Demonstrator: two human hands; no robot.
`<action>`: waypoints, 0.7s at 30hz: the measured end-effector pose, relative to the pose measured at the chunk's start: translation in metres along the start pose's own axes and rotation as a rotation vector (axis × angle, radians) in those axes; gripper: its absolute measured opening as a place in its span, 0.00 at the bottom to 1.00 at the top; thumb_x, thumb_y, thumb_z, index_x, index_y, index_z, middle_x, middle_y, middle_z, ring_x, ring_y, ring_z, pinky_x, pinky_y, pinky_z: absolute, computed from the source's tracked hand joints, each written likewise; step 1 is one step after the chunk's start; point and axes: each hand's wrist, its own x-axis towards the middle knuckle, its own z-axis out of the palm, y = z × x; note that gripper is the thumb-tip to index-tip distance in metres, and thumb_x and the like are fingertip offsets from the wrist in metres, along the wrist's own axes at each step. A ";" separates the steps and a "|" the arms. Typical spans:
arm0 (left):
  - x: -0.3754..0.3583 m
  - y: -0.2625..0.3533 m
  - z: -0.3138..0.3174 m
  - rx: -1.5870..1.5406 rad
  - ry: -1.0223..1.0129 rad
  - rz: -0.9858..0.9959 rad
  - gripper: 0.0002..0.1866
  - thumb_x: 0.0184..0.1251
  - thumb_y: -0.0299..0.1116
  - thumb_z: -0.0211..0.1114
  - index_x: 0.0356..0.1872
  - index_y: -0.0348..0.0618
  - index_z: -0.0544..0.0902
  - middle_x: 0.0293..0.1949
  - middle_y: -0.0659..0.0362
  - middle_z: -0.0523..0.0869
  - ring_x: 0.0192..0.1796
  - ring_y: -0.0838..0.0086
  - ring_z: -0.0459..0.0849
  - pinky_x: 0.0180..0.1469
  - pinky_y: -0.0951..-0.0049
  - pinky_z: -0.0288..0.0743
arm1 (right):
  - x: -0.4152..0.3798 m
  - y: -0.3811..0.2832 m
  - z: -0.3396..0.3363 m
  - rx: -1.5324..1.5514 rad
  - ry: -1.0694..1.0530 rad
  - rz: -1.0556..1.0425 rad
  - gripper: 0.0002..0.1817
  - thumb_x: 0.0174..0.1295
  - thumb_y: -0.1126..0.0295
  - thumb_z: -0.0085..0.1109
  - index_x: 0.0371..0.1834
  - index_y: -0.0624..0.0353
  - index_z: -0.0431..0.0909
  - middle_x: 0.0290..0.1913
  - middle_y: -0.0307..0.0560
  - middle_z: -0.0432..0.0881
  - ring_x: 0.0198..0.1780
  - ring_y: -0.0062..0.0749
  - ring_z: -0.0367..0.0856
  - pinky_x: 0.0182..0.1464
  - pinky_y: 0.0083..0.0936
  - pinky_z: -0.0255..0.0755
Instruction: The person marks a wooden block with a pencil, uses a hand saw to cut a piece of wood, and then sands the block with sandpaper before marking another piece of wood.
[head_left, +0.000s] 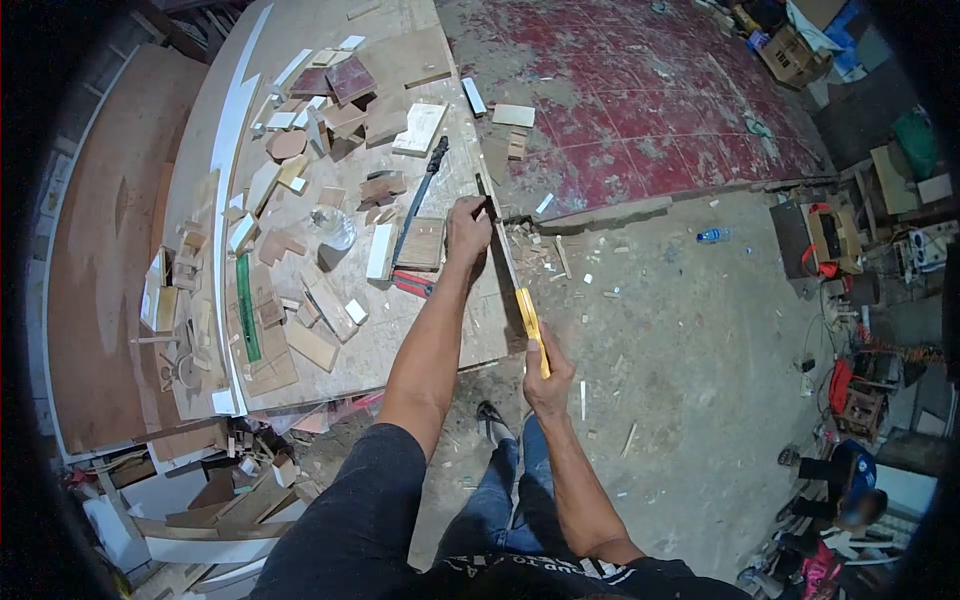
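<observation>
My right hand (549, 376) is closed around the yellow handle of a handsaw (528, 312). Its thin blade, seen nearly edge-on, runs up along the right edge of the wooden worktable (480, 330). My left hand (467, 232) lies at that same edge beside the blade, fingers curled down; what they grip is hidden. Left of it are a flat wood block (424, 243), a long dark tool with a black handle (420, 195) and a red-and-black tool (412, 284). A clear plastic bottle or jar (333, 230) stands further left.
Wood offcuts (350, 80) cover much of the table, with a green strip (248, 307) among them. Scraps and a blue-labelled bottle (713, 235) lie on the concrete floor (680, 340). A raised red floor (640, 110) is beyond. Another person (850, 490) is at lower right.
</observation>
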 end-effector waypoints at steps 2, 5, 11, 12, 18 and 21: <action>0.000 0.000 -0.001 0.007 -0.019 -0.034 0.16 0.52 0.25 0.64 0.45 0.39 0.87 0.47 0.46 0.85 0.51 0.55 0.84 0.55 0.65 0.77 | 0.000 -0.002 -0.003 0.023 -0.009 0.017 0.20 0.69 0.68 0.54 0.61 0.67 0.76 0.51 0.65 0.83 0.52 0.46 0.86 0.50 0.31 0.78; 0.001 -0.009 0.000 0.004 -0.032 0.025 0.17 0.52 0.26 0.65 0.45 0.40 0.87 0.49 0.46 0.85 0.52 0.55 0.84 0.56 0.65 0.76 | -0.018 0.012 -0.009 -0.001 0.011 -0.039 0.20 0.69 0.68 0.54 0.61 0.68 0.76 0.52 0.66 0.83 0.52 0.46 0.86 0.50 0.31 0.78; 0.004 -0.006 0.000 -0.008 -0.047 -0.026 0.18 0.51 0.26 0.66 0.46 0.40 0.87 0.48 0.45 0.85 0.51 0.54 0.84 0.57 0.64 0.77 | 0.004 -0.016 0.001 0.051 -0.038 0.116 0.19 0.69 0.71 0.53 0.60 0.71 0.76 0.55 0.65 0.81 0.59 0.44 0.81 0.60 0.32 0.72; 0.003 -0.005 -0.001 -0.009 -0.049 -0.025 0.18 0.51 0.26 0.66 0.46 0.40 0.87 0.48 0.45 0.85 0.51 0.54 0.84 0.57 0.64 0.77 | -0.002 -0.013 0.000 0.051 -0.036 0.116 0.19 0.69 0.71 0.53 0.60 0.71 0.76 0.55 0.65 0.81 0.59 0.44 0.81 0.60 0.32 0.72; 0.003 0.002 -0.003 0.024 -0.034 -0.023 0.18 0.50 0.26 0.65 0.45 0.40 0.87 0.47 0.45 0.86 0.51 0.55 0.85 0.56 0.65 0.77 | 0.014 -0.007 0.005 -0.015 -0.026 0.029 0.19 0.69 0.69 0.53 0.59 0.71 0.76 0.50 0.66 0.83 0.52 0.48 0.85 0.51 0.32 0.78; 0.010 -0.008 -0.002 -0.001 -0.057 0.002 0.18 0.50 0.26 0.65 0.45 0.40 0.87 0.48 0.45 0.86 0.50 0.55 0.85 0.56 0.65 0.78 | 0.000 -0.003 0.003 -0.026 0.007 -0.050 0.19 0.69 0.70 0.53 0.59 0.72 0.76 0.51 0.66 0.83 0.52 0.48 0.85 0.52 0.32 0.78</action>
